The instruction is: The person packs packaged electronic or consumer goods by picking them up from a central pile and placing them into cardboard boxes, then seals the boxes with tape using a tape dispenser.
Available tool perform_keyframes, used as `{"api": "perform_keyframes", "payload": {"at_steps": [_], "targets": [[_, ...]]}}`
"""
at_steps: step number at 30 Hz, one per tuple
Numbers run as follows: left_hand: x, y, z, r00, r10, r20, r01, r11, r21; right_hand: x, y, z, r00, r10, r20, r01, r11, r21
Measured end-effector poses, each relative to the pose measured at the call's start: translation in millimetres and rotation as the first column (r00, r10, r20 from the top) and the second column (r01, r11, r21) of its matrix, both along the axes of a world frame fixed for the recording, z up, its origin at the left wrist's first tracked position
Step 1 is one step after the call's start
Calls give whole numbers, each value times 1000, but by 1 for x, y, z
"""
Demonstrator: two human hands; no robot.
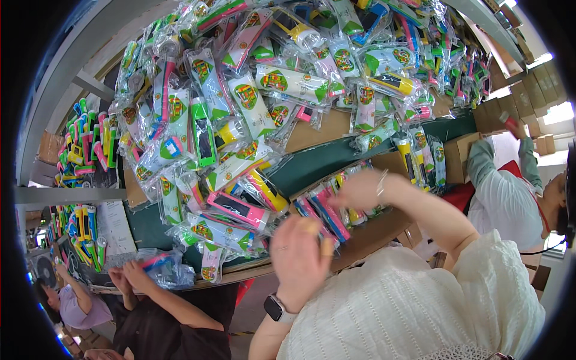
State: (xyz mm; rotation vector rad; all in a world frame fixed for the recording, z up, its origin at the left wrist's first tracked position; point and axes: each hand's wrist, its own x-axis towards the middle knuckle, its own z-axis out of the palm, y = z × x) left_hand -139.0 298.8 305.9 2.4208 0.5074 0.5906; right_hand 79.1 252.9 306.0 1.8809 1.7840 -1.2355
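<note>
My left hand (297, 252), with a watch on its wrist and tan coverings on some fingertips, is over the table's near edge, just left of a cardboard box. Motion smears its fingers, and I cannot see anything held. Above the box, my right hand (360, 191), a thin bracelet at its wrist, reaches in from the right. Its fingers are blurred too and overlap the bagged items. Packed in a row in the box are several bagged, flashlight-shaped plastic items (329, 215) in pink, blue and other colours. Left of my left hand lies a bagged pink one (239, 210) with a dark panel.
A large heap of similar bagged items (246, 99) covers much of the green table (321, 157). Another box of bagged items (423, 157) stands to the right. Co-workers sit on both sides; one person's hands (133, 277) handle a clear bag at left. Unbagged items (90, 141) lie beyond a grey frame.
</note>
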Motion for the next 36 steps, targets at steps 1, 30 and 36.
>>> {"api": "perform_keyframes", "payload": {"at_steps": [1, 30, 36], "targets": [[6, -5, -1, 1000, 24, -11, -24, 1000, -3, 10, 19, 30, 992, -6, -125, 18, 995, 98], [11, -31, -88, 835, -476, -276, 464, 879, -113, -56, -81, -129, 532, -831, -164, 843, 502, 194], [24, -37, -78, 789, -488, -373, 480, 869, -121, -43, -76, -113, 763, -644, 59, 613, 749, 249]]}}
